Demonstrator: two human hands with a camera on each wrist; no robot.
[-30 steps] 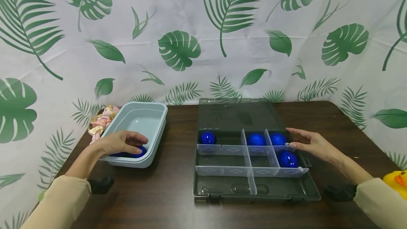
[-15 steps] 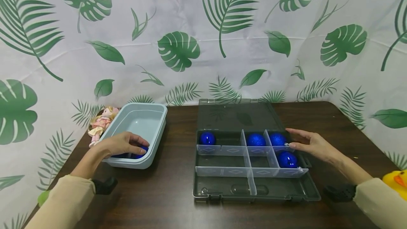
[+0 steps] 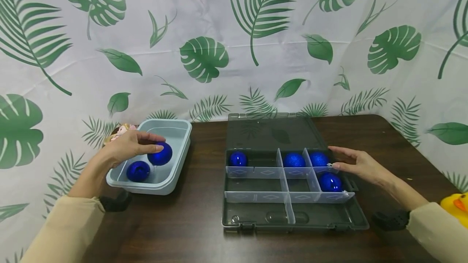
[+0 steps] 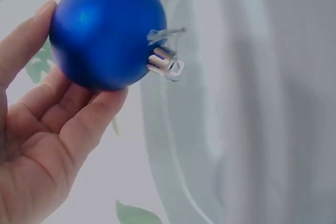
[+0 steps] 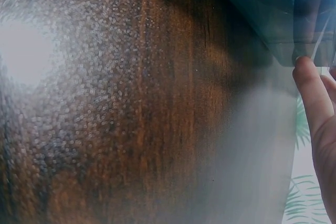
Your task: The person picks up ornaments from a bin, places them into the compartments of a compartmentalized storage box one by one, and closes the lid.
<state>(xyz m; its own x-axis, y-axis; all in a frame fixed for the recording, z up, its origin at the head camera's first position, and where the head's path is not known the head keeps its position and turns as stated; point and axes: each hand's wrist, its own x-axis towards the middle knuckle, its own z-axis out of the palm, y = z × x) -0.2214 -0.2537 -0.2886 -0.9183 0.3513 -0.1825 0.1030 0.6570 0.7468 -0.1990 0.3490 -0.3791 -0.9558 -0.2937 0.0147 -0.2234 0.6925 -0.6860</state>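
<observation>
No words, letters or numbers could be read on anything. The only signs were small, faint diamond shapes in the dark see-through box (image 3: 252, 213) on the right. Some were on the far clear wall (image 3: 270, 173) that ran from left to right inside it, and some were on the near clear wall (image 3: 263, 197). On the left part of that near one, there were also two short lines standing side by side.

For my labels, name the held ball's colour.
The held ball is blue, clearest from the left wrist.
</observation>
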